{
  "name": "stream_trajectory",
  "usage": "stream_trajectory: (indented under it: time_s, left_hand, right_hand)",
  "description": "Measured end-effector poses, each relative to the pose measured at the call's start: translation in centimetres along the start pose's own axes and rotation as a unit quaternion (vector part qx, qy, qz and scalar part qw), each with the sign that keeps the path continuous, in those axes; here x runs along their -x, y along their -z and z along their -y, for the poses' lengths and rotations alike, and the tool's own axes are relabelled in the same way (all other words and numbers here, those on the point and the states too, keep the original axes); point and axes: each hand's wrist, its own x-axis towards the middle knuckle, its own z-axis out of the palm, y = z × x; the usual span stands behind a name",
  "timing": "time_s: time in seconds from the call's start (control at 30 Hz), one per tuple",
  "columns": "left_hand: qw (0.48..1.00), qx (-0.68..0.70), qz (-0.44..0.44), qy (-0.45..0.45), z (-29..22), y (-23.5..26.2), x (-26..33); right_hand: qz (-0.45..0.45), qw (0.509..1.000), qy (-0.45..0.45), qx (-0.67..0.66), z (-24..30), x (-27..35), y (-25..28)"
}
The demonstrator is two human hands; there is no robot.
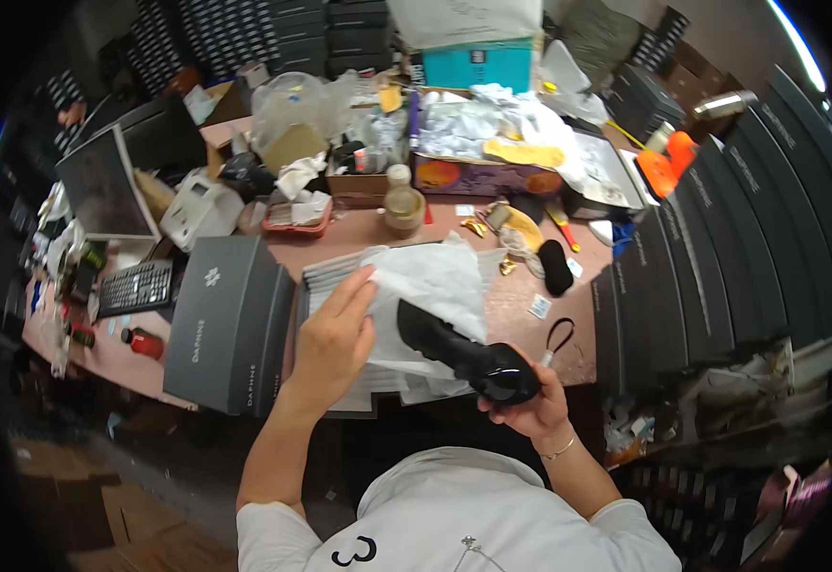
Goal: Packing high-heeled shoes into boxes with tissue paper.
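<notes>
The right hand [530, 405] grips a glossy black shoe [468, 355] at 5 o'clock, over the open box [340, 286]. The left hand [332, 338], fingers flat, presses white tissue paper [430, 286]. Shoe not yet wrapped or boxed; the grey lid [230, 324] lies at 9 o'clock.

You wear a white short-sleeved top; its sleeves end above the elbows and both forearms are bare. A black curled mark is printed on the front near the lower edge of the view, with a small silvery pendant or zip pull just beside it. Your right hand [528, 408] carries a thin gold-coloured bracelet at the wrist, while your left hand [332, 343] wears nothing.
</notes>
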Motion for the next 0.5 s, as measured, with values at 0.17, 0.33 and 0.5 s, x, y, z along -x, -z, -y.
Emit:
stream_trajectory:
  time_s: [0.17, 0.33, 0.5]
  left_hand:
    - [0.994, 0.091, 0.055, 0.035, 0.9, 0.4, -1.2]
    - [0.985, 0.147, 0.093, 0.011, 0.1, -0.7, -1.8]
    - [0.981, 0.157, 0.109, -0.041, -1.7, -1.4, -1.5]
  right_hand:
    - [-0.017, 0.993, 0.002, -0.118, -0.1, -0.7, 1.4]
    - [-0.003, 0.989, 0.007, -0.150, -0.3, -0.8, 1.9]
    - [0.011, 0.987, 0.009, -0.158, -0.1, -0.5, 1.5]
